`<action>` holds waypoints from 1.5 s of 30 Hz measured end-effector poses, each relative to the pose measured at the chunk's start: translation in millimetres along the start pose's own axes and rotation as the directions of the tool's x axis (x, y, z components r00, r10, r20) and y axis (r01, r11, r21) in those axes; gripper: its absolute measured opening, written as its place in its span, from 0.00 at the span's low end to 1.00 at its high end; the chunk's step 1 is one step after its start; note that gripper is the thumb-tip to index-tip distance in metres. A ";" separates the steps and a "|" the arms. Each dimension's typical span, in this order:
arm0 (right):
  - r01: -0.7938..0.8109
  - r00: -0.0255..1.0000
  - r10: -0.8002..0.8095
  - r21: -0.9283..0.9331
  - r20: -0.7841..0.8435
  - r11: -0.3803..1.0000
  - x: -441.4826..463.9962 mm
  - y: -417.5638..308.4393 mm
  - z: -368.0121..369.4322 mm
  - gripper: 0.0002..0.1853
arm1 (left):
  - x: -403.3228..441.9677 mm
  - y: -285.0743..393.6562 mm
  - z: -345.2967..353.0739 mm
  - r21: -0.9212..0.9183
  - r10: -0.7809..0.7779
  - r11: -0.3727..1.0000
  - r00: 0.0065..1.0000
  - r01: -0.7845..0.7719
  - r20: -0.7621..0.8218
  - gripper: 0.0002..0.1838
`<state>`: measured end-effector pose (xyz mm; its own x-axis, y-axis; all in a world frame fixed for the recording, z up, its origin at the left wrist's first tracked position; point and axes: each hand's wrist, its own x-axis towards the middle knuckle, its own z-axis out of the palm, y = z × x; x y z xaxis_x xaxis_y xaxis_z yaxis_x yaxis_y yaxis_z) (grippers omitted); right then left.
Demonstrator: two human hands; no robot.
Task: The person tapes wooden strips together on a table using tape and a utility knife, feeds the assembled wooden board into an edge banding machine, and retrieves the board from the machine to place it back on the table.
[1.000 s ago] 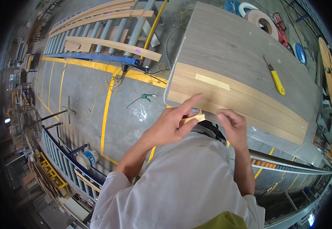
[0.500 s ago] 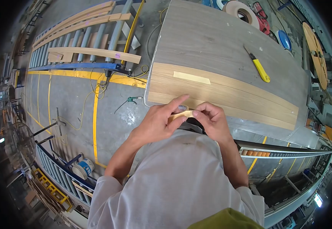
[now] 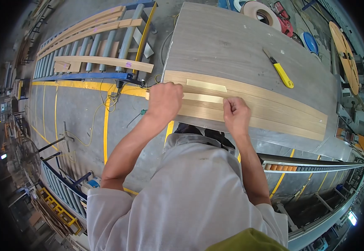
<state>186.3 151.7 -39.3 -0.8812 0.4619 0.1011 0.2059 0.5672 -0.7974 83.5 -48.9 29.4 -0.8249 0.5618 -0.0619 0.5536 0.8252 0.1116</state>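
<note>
Both our left hand [image 3: 165,99] and right hand [image 3: 237,113] clamp a tape strip [image 3: 203,98] over the boards [image 3: 278,113] (contact unclear); we judge it's being placed, needing even pressing next.

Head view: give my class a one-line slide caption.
Left hand and right hand hold a tape strip over wooden boards, yellow knife nearby.

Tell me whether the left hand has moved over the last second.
Yes: the left hand has moved forward, closer to the tape strip lying on the wooden boards.
</note>
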 end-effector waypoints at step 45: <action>0.489 0.827 -0.373 -0.211 0.420 0.847 -16.1 -42.9 70.5 0.52 | 67.3 5.9 1.1 0.083 -0.086 0.995 0.879 0.053 0.469 0.13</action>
<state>161.6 71.9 -48.7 -0.9846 -0.1156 0.1311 -0.1664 0.8498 -0.5002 31.4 -6.1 24.8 -0.7194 0.4500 -0.5291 0.5165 0.8559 0.0257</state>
